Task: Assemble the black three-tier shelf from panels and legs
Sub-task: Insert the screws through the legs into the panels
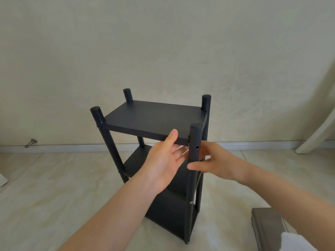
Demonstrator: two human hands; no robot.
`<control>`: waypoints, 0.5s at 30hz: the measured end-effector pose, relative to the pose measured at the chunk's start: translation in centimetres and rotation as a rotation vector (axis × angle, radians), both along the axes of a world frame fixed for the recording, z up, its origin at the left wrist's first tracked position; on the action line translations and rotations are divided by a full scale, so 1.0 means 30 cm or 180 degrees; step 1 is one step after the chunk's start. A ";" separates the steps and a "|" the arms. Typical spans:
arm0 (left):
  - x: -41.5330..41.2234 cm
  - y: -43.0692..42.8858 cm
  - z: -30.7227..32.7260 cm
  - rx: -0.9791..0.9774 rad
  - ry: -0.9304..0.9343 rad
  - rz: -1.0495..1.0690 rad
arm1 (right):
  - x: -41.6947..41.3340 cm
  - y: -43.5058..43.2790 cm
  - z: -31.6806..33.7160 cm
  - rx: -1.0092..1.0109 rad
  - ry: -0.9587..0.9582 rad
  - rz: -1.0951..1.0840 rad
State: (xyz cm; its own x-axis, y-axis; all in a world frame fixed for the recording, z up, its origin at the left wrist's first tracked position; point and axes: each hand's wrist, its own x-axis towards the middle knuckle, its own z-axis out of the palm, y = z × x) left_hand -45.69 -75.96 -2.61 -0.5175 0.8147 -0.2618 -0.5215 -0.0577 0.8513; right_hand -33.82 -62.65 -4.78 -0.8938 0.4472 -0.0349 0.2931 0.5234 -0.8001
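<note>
- A pale wall stands behind a light tiled floor. A grey box lies on the floor at the near right.
- The shelf stands upright on the floor in the middle. All three panels sit between four legs, so the task looks almost done.
- The left hand is spread, fingers straight and apart. Its thumb rests on the near edge of the top panel, and its fingers reach below that edge.
- The right hand is clamped on the near right leg just below the top panel, thumb across the front and fingers behind.
- A hole in that leg, level with the top panel's underside, looks empty. Lower on the same leg a screw shows.
- The step in hand is probably seating this corner and checking the joint.
- To do it well, the left hand should keep the panel level while the right hand draws the leg square against the panel's corner.
- The hole then needs to line up with the panel's edge before any screw goes in.
- The leg should be turned only a little, since twisting it hard could strain the joints lower down.
- No loose screw or tool is visible, so one would have to be fetched.
</note>
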 end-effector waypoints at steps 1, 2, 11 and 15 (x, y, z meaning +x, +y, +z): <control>-0.001 -0.001 0.007 0.0078 -0.0039 0.0013 | -0.009 -0.015 -0.005 0.0091 0.0047 -0.0059; -0.007 -0.003 0.011 0.0103 -0.0041 0.0030 | -0.017 -0.029 -0.008 0.0141 0.0105 -0.0141; -0.006 -0.019 -0.005 -0.0076 0.0101 0.0457 | -0.041 -0.104 0.006 -0.0048 0.0231 -0.0374; -0.025 -0.038 -0.014 -0.0041 0.0218 0.0415 | -0.053 -0.142 0.007 -0.0019 0.0304 -0.0424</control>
State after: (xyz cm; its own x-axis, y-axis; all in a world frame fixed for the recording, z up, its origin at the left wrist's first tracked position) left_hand -46.43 -77.11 -3.03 -0.6356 0.7362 -0.2322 -0.4510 -0.1100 0.8857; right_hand -35.42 -66.90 -4.58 -0.8259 0.5621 0.0444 0.2820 0.4800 -0.8307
